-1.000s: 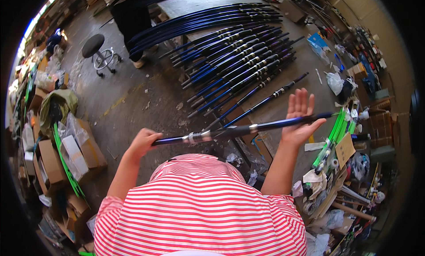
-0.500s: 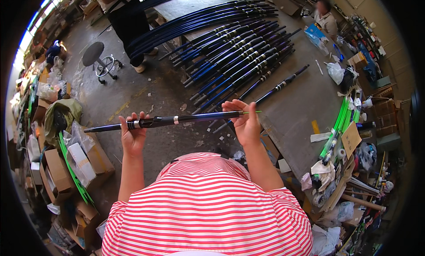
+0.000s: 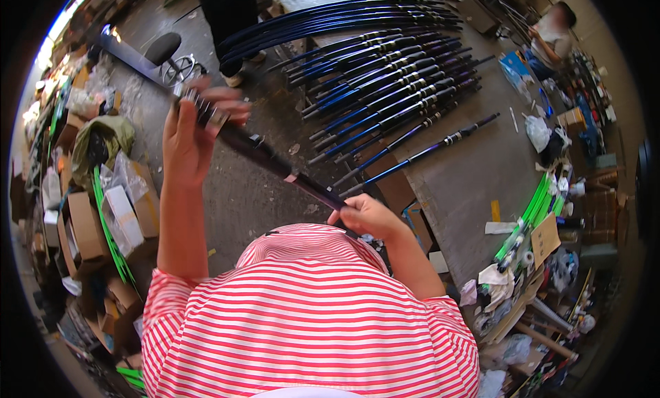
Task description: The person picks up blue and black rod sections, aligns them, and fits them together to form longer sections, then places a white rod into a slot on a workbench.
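A thick dark telescopic fishing rod (image 3: 272, 163) slants across in front of me, its butt up at the far left and its narrower end close to my chest. My left hand (image 3: 194, 133) holds it around the silver-ringed reel seat; the fingers are smeared by motion. Closed on the near end is my right hand (image 3: 371, 217), its thumb and fingers wrapped over the tip. The green piece at that end is not visible now. Beyond my right hand, a single blue and black rod (image 3: 440, 145) lies on the table.
Many similar rods (image 3: 399, 74) lie side by side across the grey table (image 3: 464, 191), overhanging its left edge. Green rods (image 3: 526, 216) and bags crowd its right side. Cardboard boxes (image 3: 86, 226) and a round stool (image 3: 163, 48) stand left. One person (image 3: 553, 40) sits far right; another (image 3: 230, 26) stands ahead.
The rod has swung from nearly level to steeply slanted, butt up and away. My left hand has risen; my right has come down toward me and closed on the end.
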`<state>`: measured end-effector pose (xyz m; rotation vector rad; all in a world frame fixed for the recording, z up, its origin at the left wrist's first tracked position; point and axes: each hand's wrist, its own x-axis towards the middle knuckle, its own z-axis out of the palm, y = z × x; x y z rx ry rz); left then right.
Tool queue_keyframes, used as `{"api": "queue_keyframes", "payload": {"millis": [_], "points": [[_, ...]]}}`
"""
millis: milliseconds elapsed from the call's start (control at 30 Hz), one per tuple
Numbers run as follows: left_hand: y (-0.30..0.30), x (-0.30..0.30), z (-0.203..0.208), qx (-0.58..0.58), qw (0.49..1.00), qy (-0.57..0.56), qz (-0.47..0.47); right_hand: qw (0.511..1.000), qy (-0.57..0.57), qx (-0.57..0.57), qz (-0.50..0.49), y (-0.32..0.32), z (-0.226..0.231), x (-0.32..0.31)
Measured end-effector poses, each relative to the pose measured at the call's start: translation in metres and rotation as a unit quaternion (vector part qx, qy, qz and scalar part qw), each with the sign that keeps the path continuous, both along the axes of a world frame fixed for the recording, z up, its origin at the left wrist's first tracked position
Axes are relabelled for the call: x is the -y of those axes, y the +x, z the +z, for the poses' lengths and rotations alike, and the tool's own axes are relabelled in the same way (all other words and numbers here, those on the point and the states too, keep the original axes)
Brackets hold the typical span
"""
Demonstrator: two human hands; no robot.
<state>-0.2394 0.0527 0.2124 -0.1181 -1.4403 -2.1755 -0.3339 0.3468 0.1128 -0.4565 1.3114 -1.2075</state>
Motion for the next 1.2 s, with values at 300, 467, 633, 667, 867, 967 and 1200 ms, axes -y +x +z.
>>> {"api": "queue_keyframes", "payload": {"millis": [300, 467, 633, 667, 867, 967, 1200], "points": [[-0.039, -0.127, -0.071, 0.279, 0.900, 0.246, -0.229, 0.902, -0.373, -0.099, -0.191, 0.002, 0.052, 0.041], [-0.030, -0.141, -0.056, 0.313, 0.833, 0.396, -0.228, 0.861, -0.313, -0.362, -0.170, -0.015, 0.054, 0.045], [-0.023, -0.121, -0.074, 0.321, 0.820, 0.300, -0.366, 0.904, -0.316, -0.221, -0.184, -0.021, 0.040, 0.026], [-0.021, -0.118, -0.081, 0.295, 0.823, 0.276, -0.399, 0.912, -0.323, -0.178, -0.182, -0.017, 0.042, 0.025], [-0.013, -0.116, -0.079, 0.218, 0.848, 0.246, -0.417, 0.913, -0.321, -0.149, -0.204, -0.005, 0.045, 0.027], [-0.013, -0.114, -0.070, 0.239, 0.887, 0.110, -0.378, 0.919, -0.290, -0.170, -0.204, -0.003, 0.036, 0.024], [0.005, -0.091, -0.067, 0.334, 0.882, -0.091, -0.321, 0.833, -0.363, -0.183, -0.376, -0.013, 0.061, 0.016]]}}
